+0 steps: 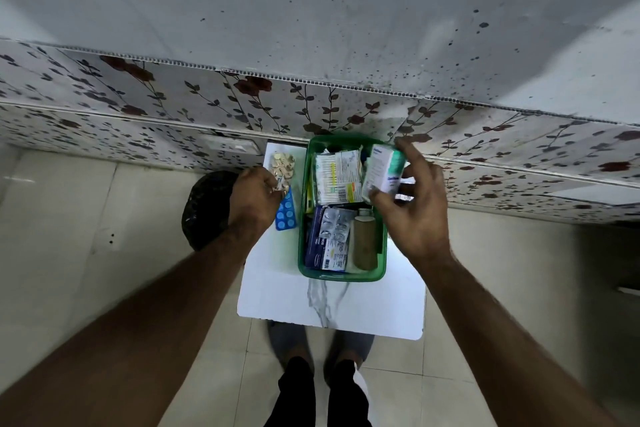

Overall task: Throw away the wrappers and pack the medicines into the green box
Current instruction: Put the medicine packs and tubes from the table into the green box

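The green box (342, 277) stands on a small white table (332, 308) and holds several packs, foil strips and a brown bottle (364, 242). Over the box's far right corner my right hand (414, 208) grips a white and teal medicine carton (382, 168). My left hand (258, 198), left of the box, pinches a crumpled silvery wrapper (280, 185). A blue blister strip (286, 211) lies on the table beside that hand. A gold blister strip (284, 165) lies at the table's far left corner.
A black bin with a dark liner (204, 208) stands on the tiled floor just left of the table, partly behind my left hand. A floral-patterned wall panel (242, 104) runs right behind the table. My feet (322, 388) are below the table's near edge.
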